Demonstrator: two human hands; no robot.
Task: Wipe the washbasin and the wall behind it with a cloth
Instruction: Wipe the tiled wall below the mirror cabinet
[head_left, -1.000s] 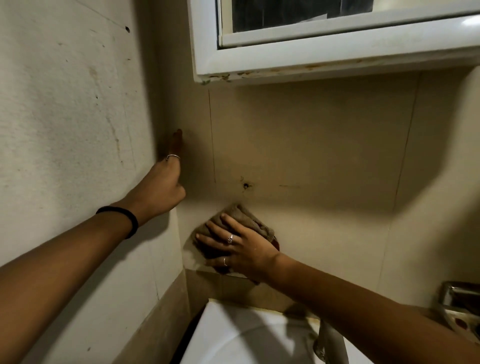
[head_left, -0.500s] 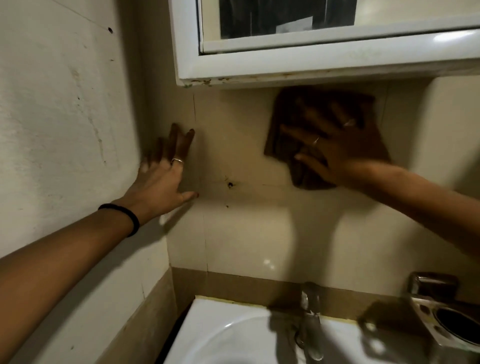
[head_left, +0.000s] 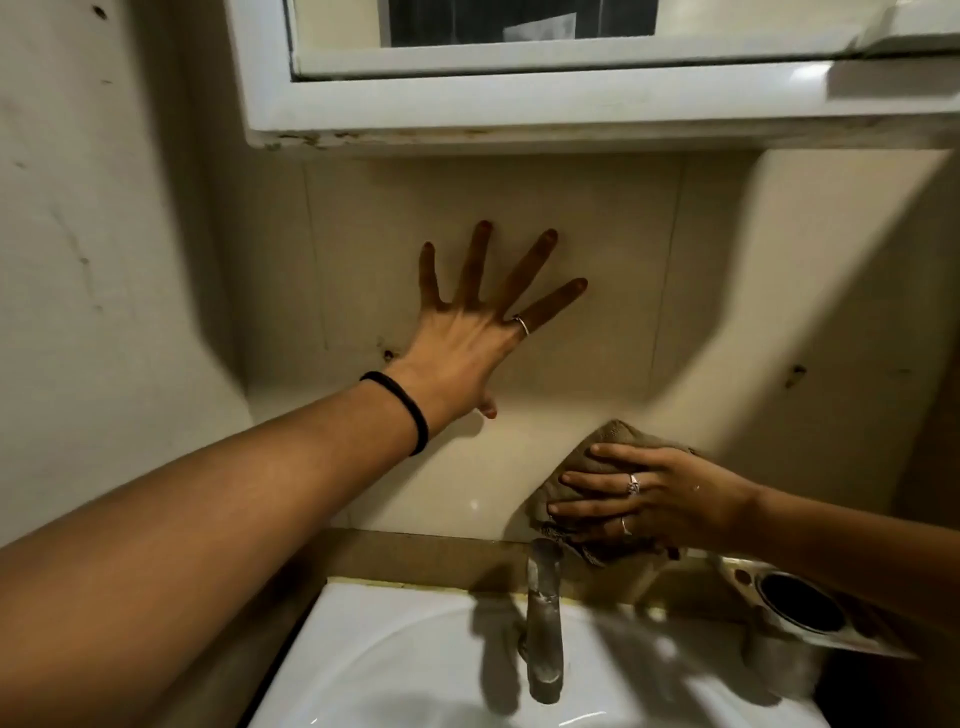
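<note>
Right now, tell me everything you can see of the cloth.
The cloth is a brownish, soft, towel-like rag, crumpled and bunched. It is pressed flat against the wall low down, just above the brown border strip behind the tap. The right hand covers most of it, fingers spread across it; only its upper-left and lower edges show.

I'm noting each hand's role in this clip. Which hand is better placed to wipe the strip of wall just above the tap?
The right hand. It already presses the cloth to the wall just above the tap. The left hand is bare, spread flat higher up.
</note>
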